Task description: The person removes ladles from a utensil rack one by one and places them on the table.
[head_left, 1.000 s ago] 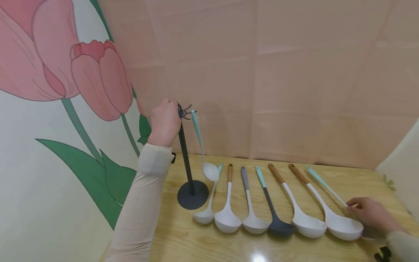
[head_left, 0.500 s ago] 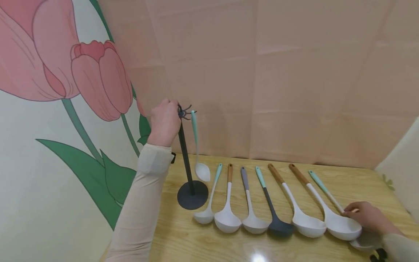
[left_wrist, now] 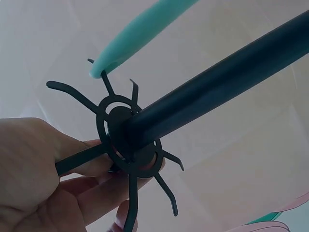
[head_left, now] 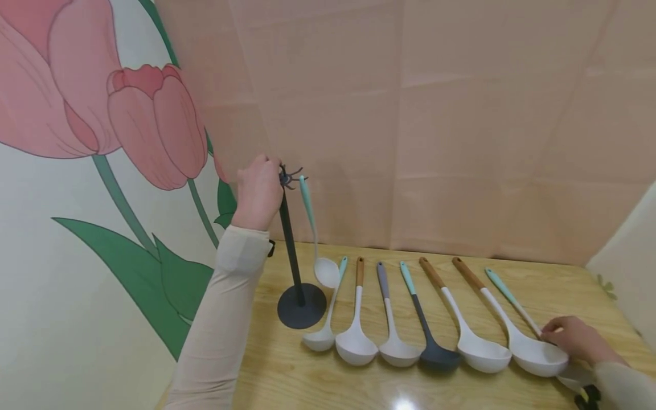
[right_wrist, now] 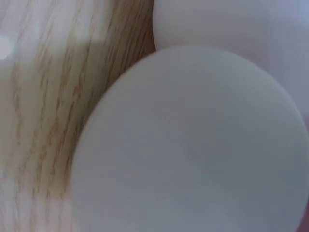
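At the top of the black hook stand [head_left: 291, 245], my left hand [head_left: 258, 191] grips its crown; the left wrist view shows thumb and fingers around the hook ring [left_wrist: 101, 125]. A ladle with a mint handle [head_left: 308, 205] and white bowl hangs from one hook. At the right end of the table, my right hand [head_left: 579, 341] pinches the shaft of another mint-handled ladle [head_left: 501, 286]. Its bowl is partly hidden by hand and sleeve. Close up in the right wrist view, a white ladle bowl [right_wrist: 193, 145] fills most of the picture.
Several ladles lie in a row on the wooden table [head_left: 318, 381], including a dark one with a mint handle [head_left: 439, 357] and a white one with a brown handle [head_left: 539, 357] beside my right hand. A pink backdrop [head_left: 461, 142] stands behind; a tulip-painted wall [head_left: 128, 256] is left.
The hanging ladle has swung left, then back right. My right hand has shifted slightly down and left with its ladle, whose handle end has moved down. The left hand stays on the stand.
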A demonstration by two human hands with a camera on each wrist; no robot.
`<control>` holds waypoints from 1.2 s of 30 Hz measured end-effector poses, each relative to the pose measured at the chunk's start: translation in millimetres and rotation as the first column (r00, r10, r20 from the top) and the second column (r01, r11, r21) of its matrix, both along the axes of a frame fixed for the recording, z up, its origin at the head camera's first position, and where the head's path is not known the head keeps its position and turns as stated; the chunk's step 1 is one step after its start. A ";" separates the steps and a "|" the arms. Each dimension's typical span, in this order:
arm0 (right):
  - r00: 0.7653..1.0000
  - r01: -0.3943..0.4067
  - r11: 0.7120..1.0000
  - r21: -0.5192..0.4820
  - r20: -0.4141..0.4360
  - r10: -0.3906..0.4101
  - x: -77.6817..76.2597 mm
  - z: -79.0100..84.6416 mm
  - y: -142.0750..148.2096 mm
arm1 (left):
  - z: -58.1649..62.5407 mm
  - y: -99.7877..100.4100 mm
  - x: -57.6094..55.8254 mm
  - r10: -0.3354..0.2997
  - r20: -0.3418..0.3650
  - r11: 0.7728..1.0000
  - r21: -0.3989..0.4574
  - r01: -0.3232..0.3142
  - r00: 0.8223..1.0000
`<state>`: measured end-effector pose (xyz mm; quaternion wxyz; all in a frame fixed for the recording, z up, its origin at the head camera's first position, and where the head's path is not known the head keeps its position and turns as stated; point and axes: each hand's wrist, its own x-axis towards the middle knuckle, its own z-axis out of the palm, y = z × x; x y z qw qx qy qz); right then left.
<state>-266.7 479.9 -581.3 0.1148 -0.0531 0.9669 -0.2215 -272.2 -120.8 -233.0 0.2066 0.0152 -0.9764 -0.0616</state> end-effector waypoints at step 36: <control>0.876 -0.253 0.923 -0.289 -0.473 0.092 22.8 83.2 -312.5 | 3.2 -0.5 0.4 0.047 -0.087 0.996 -0.077 -0.054 0.995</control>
